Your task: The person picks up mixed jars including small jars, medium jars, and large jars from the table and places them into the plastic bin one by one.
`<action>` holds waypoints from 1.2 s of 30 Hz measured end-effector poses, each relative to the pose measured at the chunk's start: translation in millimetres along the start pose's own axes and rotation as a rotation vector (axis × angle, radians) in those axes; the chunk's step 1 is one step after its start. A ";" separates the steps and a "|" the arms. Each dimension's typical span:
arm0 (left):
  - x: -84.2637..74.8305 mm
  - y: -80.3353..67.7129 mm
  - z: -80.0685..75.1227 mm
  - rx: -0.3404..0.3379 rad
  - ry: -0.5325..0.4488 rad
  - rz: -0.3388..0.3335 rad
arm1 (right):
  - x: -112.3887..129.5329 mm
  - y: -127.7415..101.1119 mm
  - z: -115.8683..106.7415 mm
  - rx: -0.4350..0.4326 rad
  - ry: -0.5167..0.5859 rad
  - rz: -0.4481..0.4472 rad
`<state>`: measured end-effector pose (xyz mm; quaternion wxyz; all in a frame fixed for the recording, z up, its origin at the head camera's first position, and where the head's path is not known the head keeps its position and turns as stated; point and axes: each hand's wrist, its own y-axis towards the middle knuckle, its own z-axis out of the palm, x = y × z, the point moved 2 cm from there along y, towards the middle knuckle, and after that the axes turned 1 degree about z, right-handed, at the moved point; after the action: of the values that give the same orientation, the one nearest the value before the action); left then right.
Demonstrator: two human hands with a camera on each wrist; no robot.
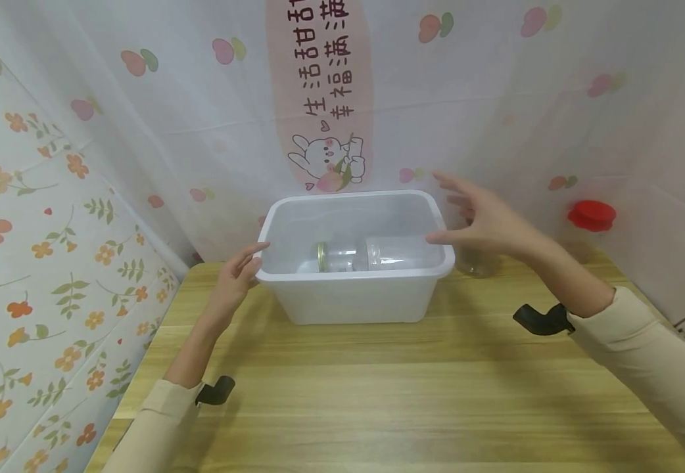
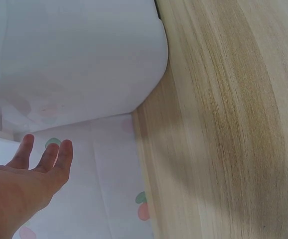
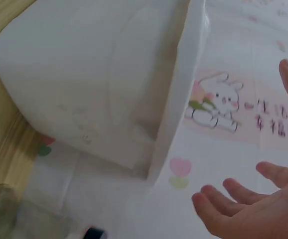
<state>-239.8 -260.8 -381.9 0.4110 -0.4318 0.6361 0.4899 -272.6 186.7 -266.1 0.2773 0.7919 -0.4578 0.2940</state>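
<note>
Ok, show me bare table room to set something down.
The broadest bare patch of table lies before the white bin, between the sleeves; a smaller one, between the bin's right side and the black wrist piece. It's crowded inside, where clear jars lie, and near the right hand, where another jar sits.

White bin (image 1: 354,299); red lid (image 1: 592,215); wood-grained tan table (image 1: 348,407); beige sleeves (image 1: 632,348); fruit-patterned white curtain (image 1: 200,125).

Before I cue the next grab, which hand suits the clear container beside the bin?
Likely the right hand: open, empty and near the clear container. The left hand is at the opposite end of the bin.
</note>
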 end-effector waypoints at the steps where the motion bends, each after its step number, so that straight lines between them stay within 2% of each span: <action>1: -0.2 0.0 0.3 -0.001 -0.001 0.001 | -3.7 -2.4 -2.4 -0.015 0.020 0.000; 11: -2.2 0.8 2.4 0.001 -0.013 0.008 | -45.1 -24.0 -22.0 -0.168 0.207 0.006; 15: -2.6 0.7 2.6 0.004 -0.017 0.004 | -56.6 -33.4 -28.7 -0.213 0.162 0.034; 19: -2.1 0.4 2.4 -0.001 -0.018 0.004 | -66.6 -41.2 -32.4 -0.222 0.111 0.068; 36: -2.9 -0.7 2.8 -0.006 -0.015 -0.002 | -108.1 -66.2 -36.3 -0.244 0.124 0.149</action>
<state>-238.1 -257.7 -379.9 0.4151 -0.4300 0.6310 0.4947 -265.6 301.4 -330.6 0.3766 0.6964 -0.5298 0.3041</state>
